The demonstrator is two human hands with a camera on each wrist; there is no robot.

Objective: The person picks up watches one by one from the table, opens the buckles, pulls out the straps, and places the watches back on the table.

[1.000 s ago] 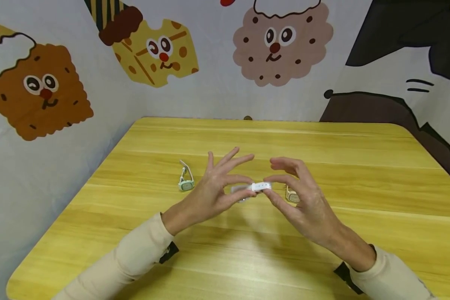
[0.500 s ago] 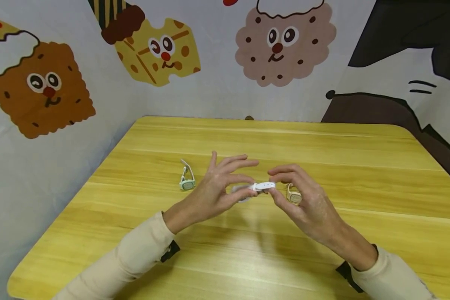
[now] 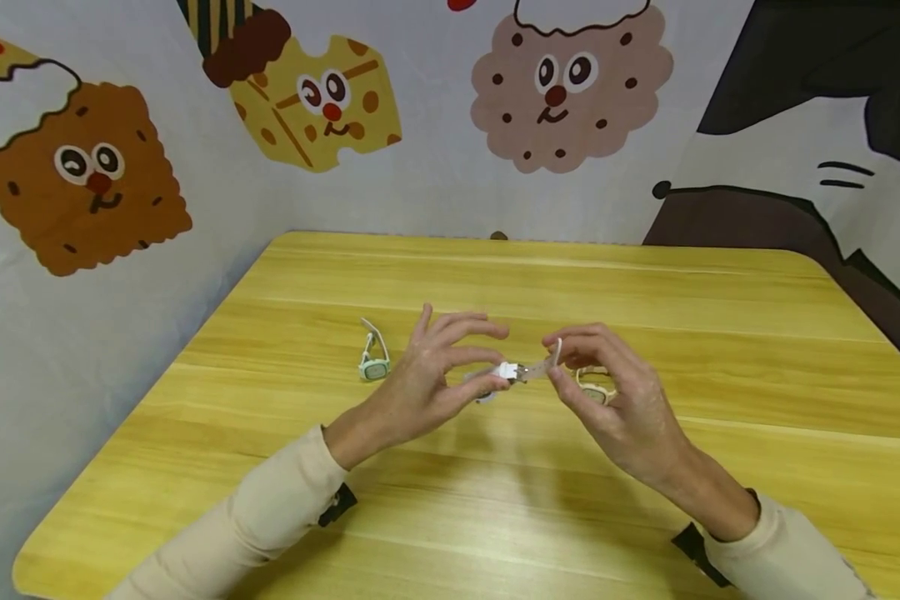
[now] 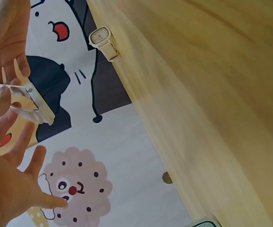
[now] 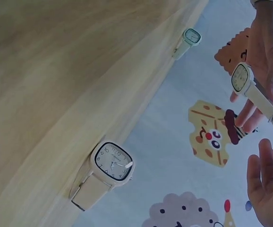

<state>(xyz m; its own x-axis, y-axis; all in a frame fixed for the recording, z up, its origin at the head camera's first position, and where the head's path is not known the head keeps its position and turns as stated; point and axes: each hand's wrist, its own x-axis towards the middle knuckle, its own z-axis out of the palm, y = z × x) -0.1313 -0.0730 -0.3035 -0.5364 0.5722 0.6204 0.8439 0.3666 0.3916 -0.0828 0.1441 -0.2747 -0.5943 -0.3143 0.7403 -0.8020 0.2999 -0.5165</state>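
Note:
In the head view, a white wristwatch (image 3: pixel 507 371) is held above the table between both hands. My left hand (image 3: pixel 423 379) pinches its band beside the metal buckle, thumb below and index finger above, with the other fingers spread. My right hand (image 3: pixel 622 400) pinches the strap's free end (image 3: pixel 557 352), which bends upward between thumb and index finger. The right wrist view shows the watch's dial (image 5: pixel 240 78) hanging beside the left hand. The left wrist view shows the band's loop (image 4: pixel 32 106) between the hands.
A pale green watch (image 3: pixel 374 369) lies on the wooden table (image 3: pixel 420 517) left of the hands. Behind the right hand's fingers lies a cream watch (image 3: pixel 596 393), partly covered in the head view. A cartoon-printed cloth (image 3: pixel 435 200) hangs behind the table.
My right hand has shifted slightly right, drawing the strap end away from the buckle. The strap, flat before, now bends up, and the metal buckle shows. My left hand keeps its pinch.

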